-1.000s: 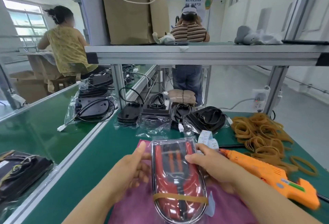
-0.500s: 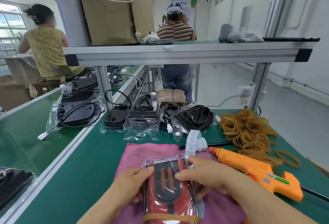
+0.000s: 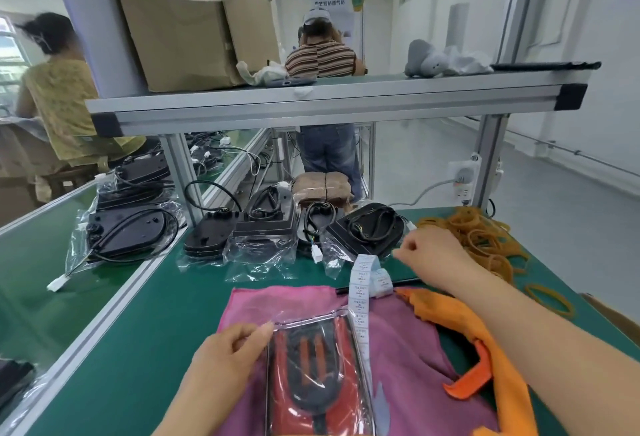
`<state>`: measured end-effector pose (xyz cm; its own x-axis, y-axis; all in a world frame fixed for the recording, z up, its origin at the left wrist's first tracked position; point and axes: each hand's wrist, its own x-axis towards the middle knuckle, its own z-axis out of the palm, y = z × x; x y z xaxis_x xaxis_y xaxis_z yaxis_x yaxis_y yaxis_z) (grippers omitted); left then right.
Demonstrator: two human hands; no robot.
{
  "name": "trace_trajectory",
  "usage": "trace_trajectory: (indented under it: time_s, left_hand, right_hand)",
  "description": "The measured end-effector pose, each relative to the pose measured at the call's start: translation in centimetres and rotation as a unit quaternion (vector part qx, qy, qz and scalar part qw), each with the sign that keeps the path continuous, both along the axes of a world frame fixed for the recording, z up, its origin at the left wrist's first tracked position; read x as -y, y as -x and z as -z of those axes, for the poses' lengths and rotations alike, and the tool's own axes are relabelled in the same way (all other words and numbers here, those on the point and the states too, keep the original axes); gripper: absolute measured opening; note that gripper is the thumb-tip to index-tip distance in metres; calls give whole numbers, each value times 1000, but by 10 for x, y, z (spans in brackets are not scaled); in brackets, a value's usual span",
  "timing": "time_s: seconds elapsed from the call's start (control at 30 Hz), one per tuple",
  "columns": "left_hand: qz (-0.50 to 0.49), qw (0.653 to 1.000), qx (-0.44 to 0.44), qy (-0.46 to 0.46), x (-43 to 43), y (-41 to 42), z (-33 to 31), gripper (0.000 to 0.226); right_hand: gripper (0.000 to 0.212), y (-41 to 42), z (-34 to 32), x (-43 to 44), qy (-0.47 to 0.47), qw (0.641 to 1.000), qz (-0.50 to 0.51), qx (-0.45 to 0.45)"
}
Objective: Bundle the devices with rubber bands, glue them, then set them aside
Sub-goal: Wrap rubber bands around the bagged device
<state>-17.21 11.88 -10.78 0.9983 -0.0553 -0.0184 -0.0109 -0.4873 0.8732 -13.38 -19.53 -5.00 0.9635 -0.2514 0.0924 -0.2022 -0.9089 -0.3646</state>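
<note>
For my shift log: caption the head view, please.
Left hand pinches the bagged red device on a pink cloth; right hand hovers beside the rubber bands.

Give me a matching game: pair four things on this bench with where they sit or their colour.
Things:
1. glue gun
2. cloth
3. rubber bands
4. paper bag

Place or colour:
A. on the upper shelf
B. pink, under the bagged device
C. orange
D. piled at the table's far right

Pairs: 1-C, 2-B, 3-D, 4-A.
</note>
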Motion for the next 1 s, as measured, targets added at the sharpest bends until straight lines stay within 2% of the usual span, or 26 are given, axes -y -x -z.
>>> trace_trajectory:
  time_s: [0.1, 0.2, 0.3, 0.37, 0.43, 0.6, 0.7, 0.77, 0.83, 0.93, 1.0]
  left_hand:
    - [-46, 998, 38, 14, 4, 1, -3, 21]
    - [-82, 993, 75, 40, 8, 1, -6, 18]
    - [-107, 986, 103, 76, 12, 2, -12, 26]
    - [-102, 985, 111, 81, 15, 2, -15, 34]
    - [-91, 985, 117, 85, 16, 3, -18, 39]
    - [-77, 983, 129, 103, 17, 1, -21, 43]
    - [-80, 980, 139, 115, 20, 0, -23, 44]
    - [-77, 979, 145, 119, 24, 1, -27, 42]
    - [-70, 977, 148, 136, 31, 1, -35, 39]
    - [-56, 974, 155, 154, 44, 0, -52, 32]
    - [-33, 973, 156, 164, 54, -3, -63, 24]
  right_hand:
    - [21, -22, 13, 34, 20, 996, 73, 38]
    - [21, -37, 23, 55, 25, 994, 98, 35]
    - [20, -52, 32, 60, 82, 993, 77, -18]
    - [34, -61, 41, 57, 117, 988, 47, -87]
    - [38, -67, 53, 54, 95, 988, 49, -113]
    - [23, -63, 67, 63, 37, 994, 105, -14]
    - [21, -54, 53, 68, -70, 983, 136, 97]
    - [15, -46, 38, 64, -191, 950, 151, 193]
    - [9, -39, 19, 56, -315, 913, 120, 230]
    - [14, -21, -15, 28, -527, 840, -25, 128]
    - [15, -8, -31, 2, -605, 785, -124, 38]
